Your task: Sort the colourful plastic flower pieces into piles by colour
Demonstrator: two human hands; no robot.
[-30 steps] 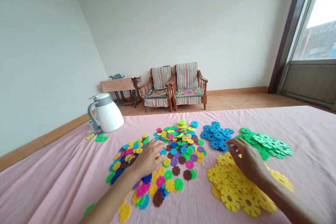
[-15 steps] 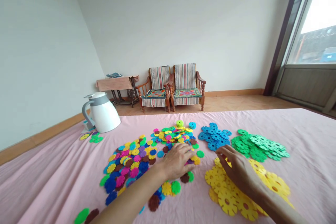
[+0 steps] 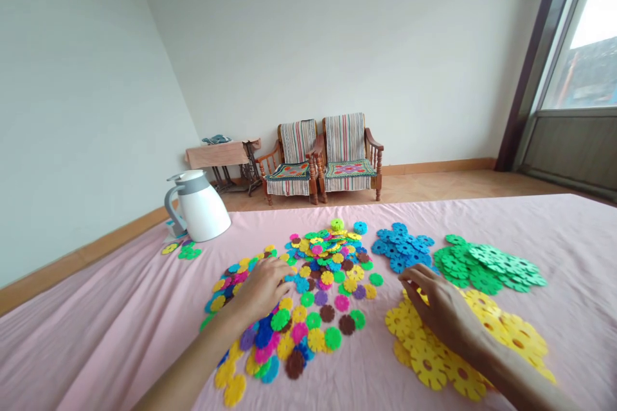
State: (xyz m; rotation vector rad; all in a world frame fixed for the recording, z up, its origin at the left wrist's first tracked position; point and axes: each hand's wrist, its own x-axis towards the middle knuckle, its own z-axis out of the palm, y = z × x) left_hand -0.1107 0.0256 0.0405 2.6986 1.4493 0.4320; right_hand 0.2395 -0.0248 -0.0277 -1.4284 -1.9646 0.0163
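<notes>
My left hand [image 3: 264, 286] is over the mixed pile of small flower-shaped plastic discs [image 3: 313, 320] in many colours. Its fingers point right and are apart, and nothing shows in them. Above the near-left edge of the yellow discs [image 3: 429, 365], which are larger, hangs my right hand [image 3: 441, 302]. Its fingers are loosely bent with a gap at the thumb; I see no disc in it. Beyond that hand lie a heap of blue discs [image 3: 402, 247] and a heap of green discs [image 3: 501, 264]. Part of the mixed pile is hidden beneath my left hand and forearm.
A white and grey jug [image 3: 206, 209] stands at the far left of the pink cloth [image 3: 120, 327], with a few loose discs [image 3: 189, 252] before it. Past the table are two wooden armchairs [image 3: 349, 144] and a small covered table [image 3: 216, 154].
My left hand has moved left across the mixed pile, uncovering discs in its middle and right part. My right hand stays above the yellow discs. The view has shifted slightly.
</notes>
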